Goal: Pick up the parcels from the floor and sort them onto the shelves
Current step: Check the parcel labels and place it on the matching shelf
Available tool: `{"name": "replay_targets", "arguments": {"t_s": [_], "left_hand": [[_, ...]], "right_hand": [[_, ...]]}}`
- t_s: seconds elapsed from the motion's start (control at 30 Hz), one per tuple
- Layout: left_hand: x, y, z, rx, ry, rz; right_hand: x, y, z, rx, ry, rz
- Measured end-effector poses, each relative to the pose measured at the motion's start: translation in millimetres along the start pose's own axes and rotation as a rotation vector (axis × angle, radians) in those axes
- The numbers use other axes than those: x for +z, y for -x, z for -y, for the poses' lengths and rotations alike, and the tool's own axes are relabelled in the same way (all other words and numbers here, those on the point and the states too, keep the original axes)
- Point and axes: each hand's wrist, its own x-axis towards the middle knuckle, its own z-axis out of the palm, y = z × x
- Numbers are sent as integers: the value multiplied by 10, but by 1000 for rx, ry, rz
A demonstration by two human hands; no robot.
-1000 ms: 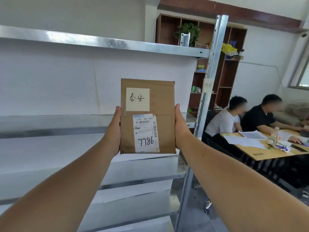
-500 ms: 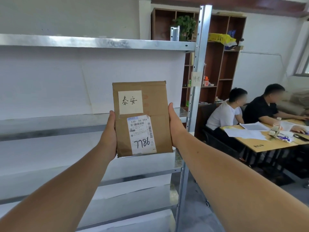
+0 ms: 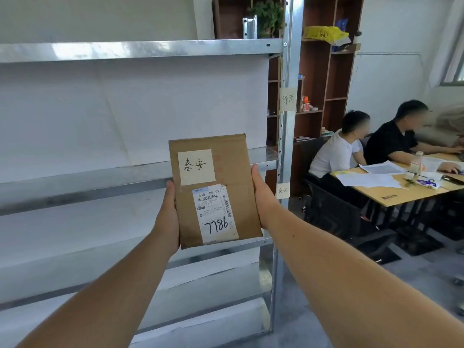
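A flat brown cardboard parcel (image 3: 233, 167) is held upright in front of the metal shelving (image 3: 140, 50). It carries a cream handwritten note and a white shipping label marked 7786. My left hand (image 3: 168, 217) grips its left edge and my right hand (image 3: 262, 197) grips its right edge. The parcel hangs in the air before the middle shelf (image 3: 82, 182), close to the right upright post (image 3: 286, 136). Two paper tags with handwriting are stuck on that post, the lower one (image 3: 283, 190) just right of my right hand.
The shelves in view are bare, backed by white sheeting. Behind the post stands a brown wooden bookcase (image 3: 324, 79) with a plant. At the right, two people (image 3: 339, 149) sit at a wooden table (image 3: 401, 192) strewn with papers. Grey floor lies below.
The view has swung up and to the right and the parcel now sits lower and tilts slightly anticlockwise. Both hands keep the same grip on it.
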Motion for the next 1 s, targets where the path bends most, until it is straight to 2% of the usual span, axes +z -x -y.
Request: {"name": "replay_targets", "arguments": {"t_s": [0.33, 0.77, 1.0], "left_hand": [[305, -28, 377, -47, 24, -42], [280, -124, 761, -124, -32, -53], [261, -215, 1072, -199, -82, -83]], "right_hand": [[-404, -213, -95, 63, -23, 25], [-636, -366, -497, 110, -48, 29], [-834, -448, -776, 193, -59, 19]]}}
